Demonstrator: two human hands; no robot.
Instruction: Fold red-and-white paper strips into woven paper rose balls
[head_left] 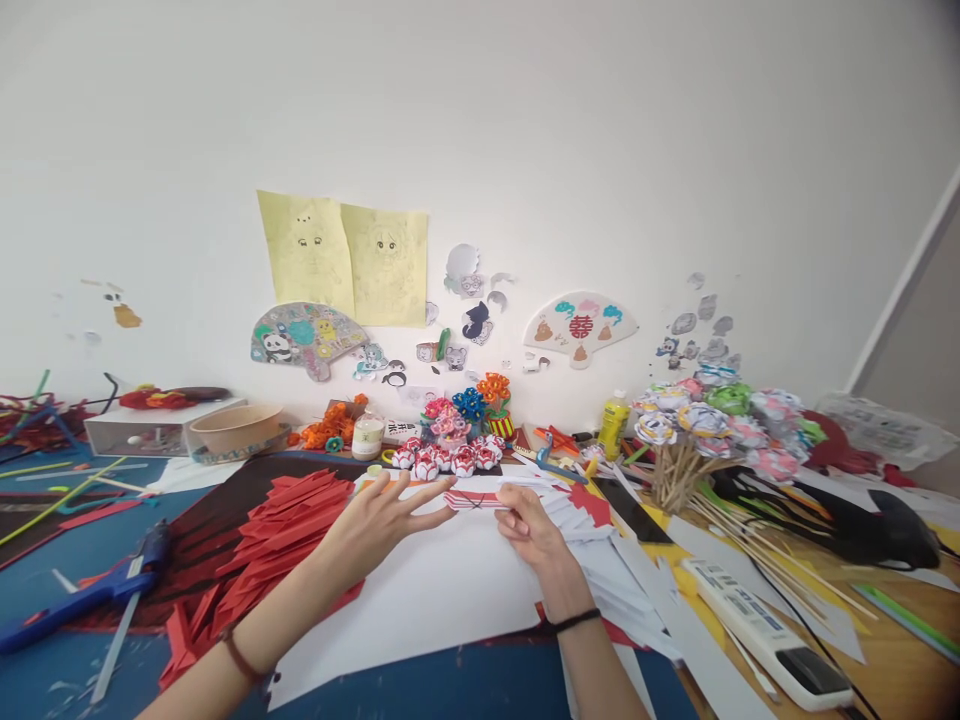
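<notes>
My left hand [379, 522] reaches over a white sheet [435, 590], fingers stretched out, their tips touching the left end of a small red-and-white folded paper strip [474, 499]. My right hand [531, 527] pinches the right end of that strip with curled fingers. The strip is held just above the white sheet. A pile of folded red paper pieces [289, 535] lies to the left of my left hand, and a stack of white paper strips [600, 560] lies under and right of my right hand.
A blue glue gun [90, 590] lies at the left. Small red-and-white paper balls [446, 458] and paper flowers [469, 405] stand behind the strip. A bunch of paper flowers on sticks [705, 430], a yellow bottle [613, 425] and a white remote [765, 630] are at right.
</notes>
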